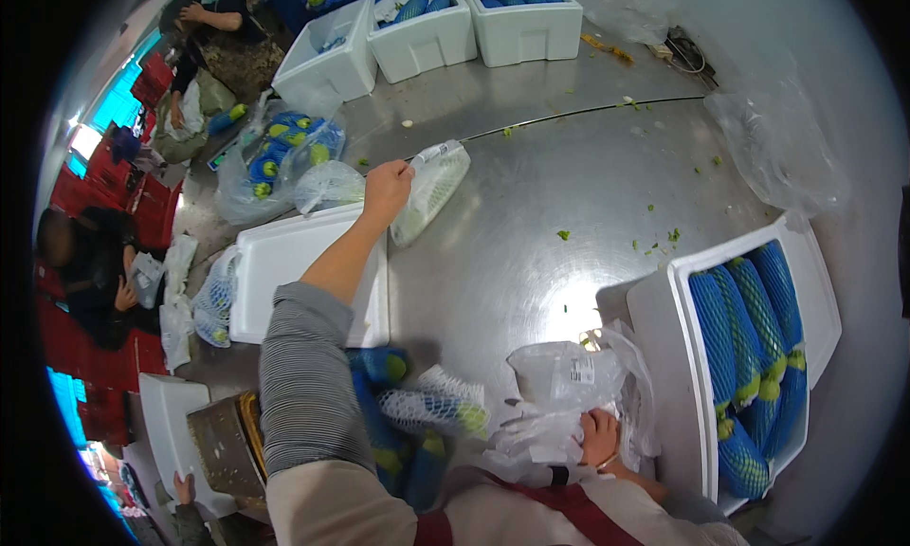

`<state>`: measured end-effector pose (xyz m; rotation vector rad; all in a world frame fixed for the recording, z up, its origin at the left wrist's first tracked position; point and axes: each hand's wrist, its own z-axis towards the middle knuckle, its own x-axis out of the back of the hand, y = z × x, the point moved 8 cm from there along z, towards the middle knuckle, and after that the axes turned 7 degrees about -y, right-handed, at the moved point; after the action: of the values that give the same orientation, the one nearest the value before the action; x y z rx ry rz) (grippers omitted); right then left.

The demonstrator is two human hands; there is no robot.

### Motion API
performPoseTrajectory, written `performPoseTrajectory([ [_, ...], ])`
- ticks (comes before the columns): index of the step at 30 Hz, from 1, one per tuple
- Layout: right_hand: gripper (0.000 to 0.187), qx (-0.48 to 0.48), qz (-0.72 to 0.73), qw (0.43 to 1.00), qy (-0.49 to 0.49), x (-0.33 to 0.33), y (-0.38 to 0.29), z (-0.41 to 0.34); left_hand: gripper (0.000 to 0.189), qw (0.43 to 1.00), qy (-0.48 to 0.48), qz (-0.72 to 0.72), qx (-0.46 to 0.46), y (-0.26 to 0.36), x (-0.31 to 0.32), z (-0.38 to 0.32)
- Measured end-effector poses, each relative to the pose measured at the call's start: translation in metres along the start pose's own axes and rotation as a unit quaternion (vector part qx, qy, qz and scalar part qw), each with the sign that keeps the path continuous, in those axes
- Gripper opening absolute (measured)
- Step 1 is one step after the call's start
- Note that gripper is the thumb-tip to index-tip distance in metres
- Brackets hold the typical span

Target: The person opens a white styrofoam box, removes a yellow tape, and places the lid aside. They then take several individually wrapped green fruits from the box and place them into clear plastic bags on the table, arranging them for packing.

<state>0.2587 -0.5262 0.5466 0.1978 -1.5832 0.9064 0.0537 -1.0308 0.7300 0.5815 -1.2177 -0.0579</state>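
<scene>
My left hand (387,187) is stretched out over the metal table, its fingers closed on the labelled end of a clear plastic bag (434,190) with a pale green vegetable in netting inside. My right hand (601,438) rests low on a pile of clear plastic bags (569,375), fingers bent; whether it grips one is unclear. Between my arms, near my body, lie several green vegetables in blue foam netting (426,468) and one in white netting (455,411).
An open foam box (704,432) of netted vegetables stands right. A white foam lid (306,261) lies left, beside a bag of vegetables (284,148). Foam boxes (426,48) line the far edge. Co-workers (92,276) are at left. Green scraps dot the steel table (498,261).
</scene>
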Motion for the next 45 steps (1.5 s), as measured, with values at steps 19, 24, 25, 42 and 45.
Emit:
performPoseTrajectory([
  [19, 0.04, 0.009, 0.044, 0.993, -0.105, 0.117, -0.061, 0.026, 0.014, 0.887, -0.093, -0.432, 0.132, 0.166, -0.026, -0.486],
  [24, 0.032, 0.117, 0.327, 0.901, -0.259, 0.103, -0.154, -0.008, 0.02, 0.884, -0.052, -0.415, 0.21, 0.105, -0.057, -0.51],
  [25, 0.034, 0.132, 0.318, 0.884, -0.317, 0.085, -0.168, -0.015, 0.02, 0.86, -0.029, -0.459, 0.22, 0.103, -0.053, -0.514],
  [42, 0.028, 0.144, 0.151, 0.957, -0.202, 0.015, -0.178, -0.015, 0.019, 0.912, 0.173, -0.268, 0.256, 0.132, -0.05, -0.535],
  [45, 0.023, 0.135, 0.083, 0.968, -0.196, 0.021, -0.181, -0.02, 0.018, 0.928, 0.154, -0.262, 0.217, 0.145, -0.052, -0.532],
])
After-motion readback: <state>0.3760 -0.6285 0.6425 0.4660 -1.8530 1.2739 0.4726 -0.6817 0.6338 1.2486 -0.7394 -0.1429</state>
